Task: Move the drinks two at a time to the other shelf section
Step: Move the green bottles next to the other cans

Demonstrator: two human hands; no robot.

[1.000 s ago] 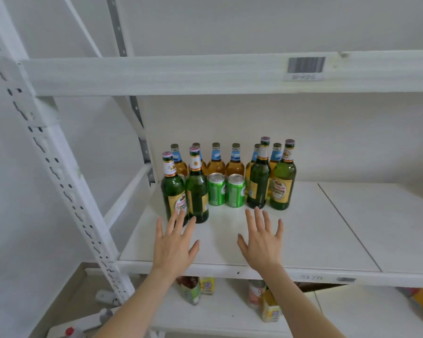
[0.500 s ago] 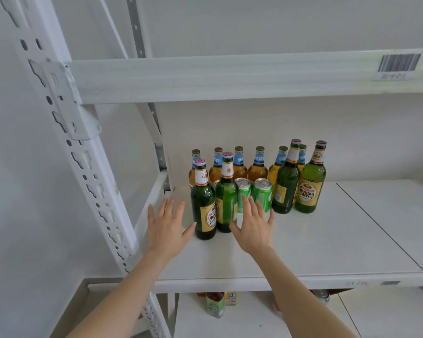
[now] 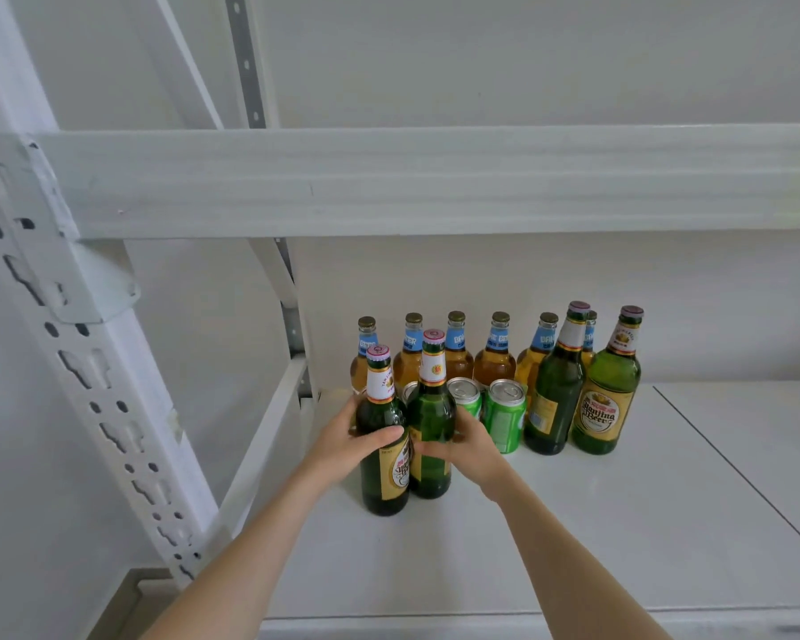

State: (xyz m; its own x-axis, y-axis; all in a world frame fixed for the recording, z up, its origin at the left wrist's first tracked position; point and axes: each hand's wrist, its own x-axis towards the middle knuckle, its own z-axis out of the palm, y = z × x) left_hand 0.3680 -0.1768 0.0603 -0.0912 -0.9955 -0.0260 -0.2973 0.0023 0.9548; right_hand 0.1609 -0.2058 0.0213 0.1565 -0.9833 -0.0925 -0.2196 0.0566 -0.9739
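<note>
My left hand point(image 3: 342, 440) is wrapped around the near-left green bottle point(image 3: 384, 489), thumb lying across the front of the glass just above the label. My right hand point(image 3: 473, 448) grips the second green bottle point(image 3: 430, 408) from its right side, fingers hidden behind it. The two hands are close together, each clamped on its own bottle. Both bottles stand upright and touching on the white shelf point(image 3: 573, 538), at the near left of the drinks group. I cannot tell whether either base is lifted off the board.

Just right of my right hand are two green cans point(image 3: 504, 420), and beyond them two more green bottles point(image 3: 608, 408), upright and side by side. A row of amber bottles point(image 3: 495, 367) with blue neck labels lines the far edge. A seam point(image 3: 735, 468) splits the shelf board; all drinks sit left of it.
</note>
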